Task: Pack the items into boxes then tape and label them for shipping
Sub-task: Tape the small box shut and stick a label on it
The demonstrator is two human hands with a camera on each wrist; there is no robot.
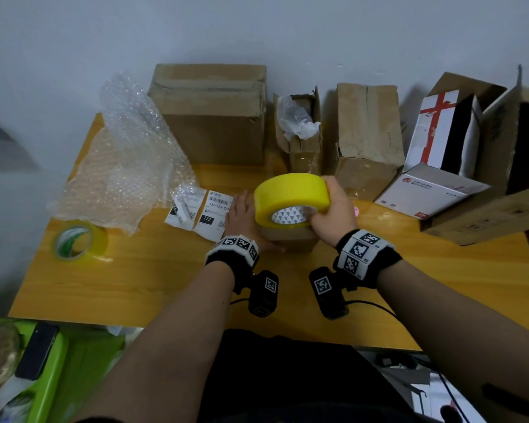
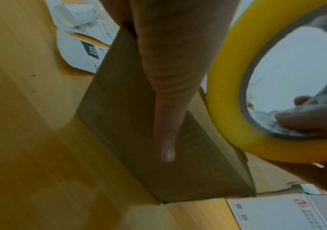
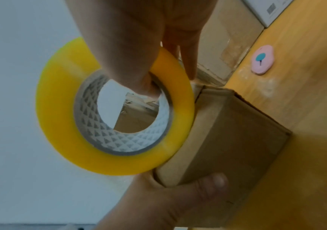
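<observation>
Yellow tape roll (image 1: 291, 199) is in my right hand (image 1: 333, 213), above the small cardboard box (image 1: 289, 239) near the middle of the wooden table (image 1: 153, 279). In the right wrist view my thumb (image 3: 138, 74) goes through the patterned core and the other fingers (image 3: 186, 51) lie over the outer side, so the hand is clamped on the roll. The roll's lower edge is just over the top of the box; I cannot tell if it touches.

My left hand (image 1: 242, 216) is on the left side of the box. In the left wrist view the thumb (image 2: 166, 118) lies straight and flat on the near face of the box (image 2: 158, 155). The other fingers are hidden behind the roll and the box, so I cannot tell how they lie.

Left of the box, the shipping labels (image 1: 209, 213) lie on the table, almost touching my left hand. A sheet of bubble wrap (image 1: 126, 166) is further left, and a clear tape roll (image 1: 79, 239) with a green core lies near the left edge. A small pink disc (image 3: 262, 61) lies on the table to the right of the box. At the back I see a large brown box (image 1: 211, 114), a narrow open box (image 1: 303, 135) with white plastic inside, another brown box (image 1: 368, 138), and on the right a white box with red ribbon print (image 1: 434, 129).
</observation>
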